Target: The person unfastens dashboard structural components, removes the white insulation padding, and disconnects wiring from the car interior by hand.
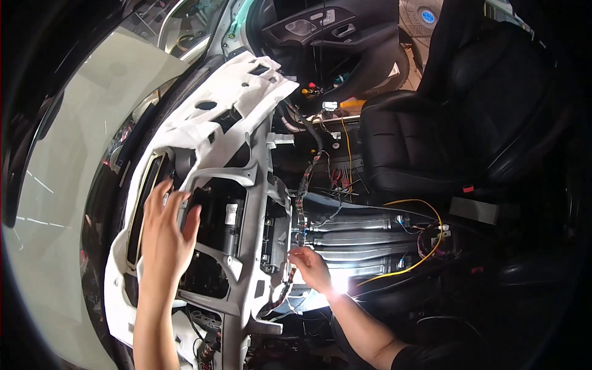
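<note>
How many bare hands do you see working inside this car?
2. The left hand lies flat on the grey dashboard frame. The right hand pinches a wrapped wire harness beside the frame. Other hands may be hidden in the dark areas.

The stripped dashboard frame [250, 185] — grey, with white padding over its upper part — lies across the car's front, its openings bare. A wrapped wiring harness [303, 185] runs down its right edge — dark, with coloured wires showing.
</note>
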A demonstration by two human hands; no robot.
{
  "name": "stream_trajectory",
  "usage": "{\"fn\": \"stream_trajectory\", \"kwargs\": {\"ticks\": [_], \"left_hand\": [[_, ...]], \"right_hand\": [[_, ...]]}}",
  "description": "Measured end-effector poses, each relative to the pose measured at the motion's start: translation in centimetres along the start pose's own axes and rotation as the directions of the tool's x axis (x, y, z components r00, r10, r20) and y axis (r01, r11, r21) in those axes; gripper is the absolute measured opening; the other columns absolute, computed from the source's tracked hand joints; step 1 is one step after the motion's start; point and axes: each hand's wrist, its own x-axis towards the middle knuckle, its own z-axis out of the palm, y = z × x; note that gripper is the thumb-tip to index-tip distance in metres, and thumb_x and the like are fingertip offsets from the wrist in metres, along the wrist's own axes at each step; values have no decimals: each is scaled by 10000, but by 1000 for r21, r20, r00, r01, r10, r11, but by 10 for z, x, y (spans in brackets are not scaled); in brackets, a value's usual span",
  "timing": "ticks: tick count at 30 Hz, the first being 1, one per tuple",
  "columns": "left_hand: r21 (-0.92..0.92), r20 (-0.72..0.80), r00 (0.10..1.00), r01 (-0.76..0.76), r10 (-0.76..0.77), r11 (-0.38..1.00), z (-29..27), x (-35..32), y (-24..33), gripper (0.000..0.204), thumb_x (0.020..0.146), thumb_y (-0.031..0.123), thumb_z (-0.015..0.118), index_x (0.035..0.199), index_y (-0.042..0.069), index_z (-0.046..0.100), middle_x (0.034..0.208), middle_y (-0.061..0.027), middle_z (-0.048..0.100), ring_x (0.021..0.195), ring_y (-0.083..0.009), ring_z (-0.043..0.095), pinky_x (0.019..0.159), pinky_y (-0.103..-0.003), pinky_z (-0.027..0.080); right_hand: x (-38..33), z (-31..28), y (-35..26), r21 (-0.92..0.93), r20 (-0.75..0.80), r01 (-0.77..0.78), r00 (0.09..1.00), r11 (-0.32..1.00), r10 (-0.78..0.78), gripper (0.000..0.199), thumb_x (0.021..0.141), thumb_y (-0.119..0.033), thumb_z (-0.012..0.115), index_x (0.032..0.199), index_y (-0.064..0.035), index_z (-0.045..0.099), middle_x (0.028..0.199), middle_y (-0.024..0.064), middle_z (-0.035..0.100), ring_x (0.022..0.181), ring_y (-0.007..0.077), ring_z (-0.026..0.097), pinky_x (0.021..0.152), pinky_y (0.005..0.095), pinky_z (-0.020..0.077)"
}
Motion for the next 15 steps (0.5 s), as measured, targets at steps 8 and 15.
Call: {"fn": "stream_trajectory", "kwargs": {"ticks": [8, 15], "left_hand": [[121, 392, 822, 398, -413, 909, 115, 124, -32, 681, 802, 308, 771, 1409, 166, 495, 1359, -394, 404, 1227, -507, 497, 1046, -472, 441], [72, -35, 938, 345, -344, 936, 117, 149, -107, 222, 857, 177, 627, 1018, 25, 611, 870, -246, 684, 834, -411, 683, 768, -472, 530]], "right_hand": [[36, -11, 36, 49, -2, 15, 1000, 999, -15, 209, 996, -161, 582, 1122, 6, 588, 1009, 107, 691, 960, 153, 658, 860, 283, 509], [50, -24, 44, 92, -8, -2, 1000, 996, 3, 202, 1003, -142, 556, 1123, 19, 577, 1019, 130, 683, 994, 178, 661, 876, 305, 535]]}}
